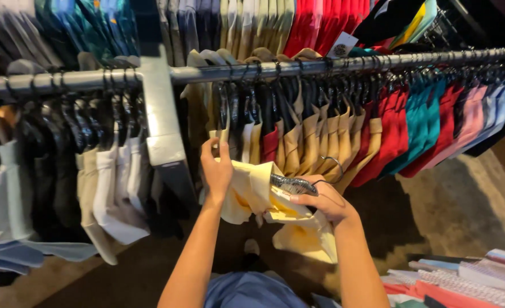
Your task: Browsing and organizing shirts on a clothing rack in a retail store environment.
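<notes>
Head view. The left hand (217,171) grips the collar edge of a pale yellow shirt (275,214); the right hand (324,201) clasps the shirt together with a black hanger (293,183). The shirt is held just below the metal rail (275,69), in front of hung mustard shirts (315,142). Folded garments (463,279) lie at lower right.
</notes>
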